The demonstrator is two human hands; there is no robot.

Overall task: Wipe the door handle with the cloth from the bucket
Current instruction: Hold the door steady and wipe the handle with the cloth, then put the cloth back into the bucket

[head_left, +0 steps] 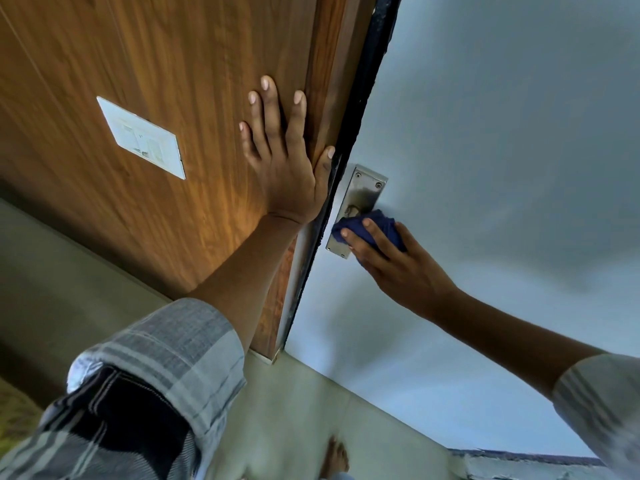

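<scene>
Crumpled blue cloth (377, 227) on metal handle plate (360, 199)

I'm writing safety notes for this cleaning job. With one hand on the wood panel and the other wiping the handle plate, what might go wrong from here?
1. The left hand lies flat on the wood panel with its thumb at the dark door edge; if the door swings, the thumb may get pinched.
2. The right hand presses the blue cloth low on the metal handle plate, so the upper plate may get missed.
</scene>
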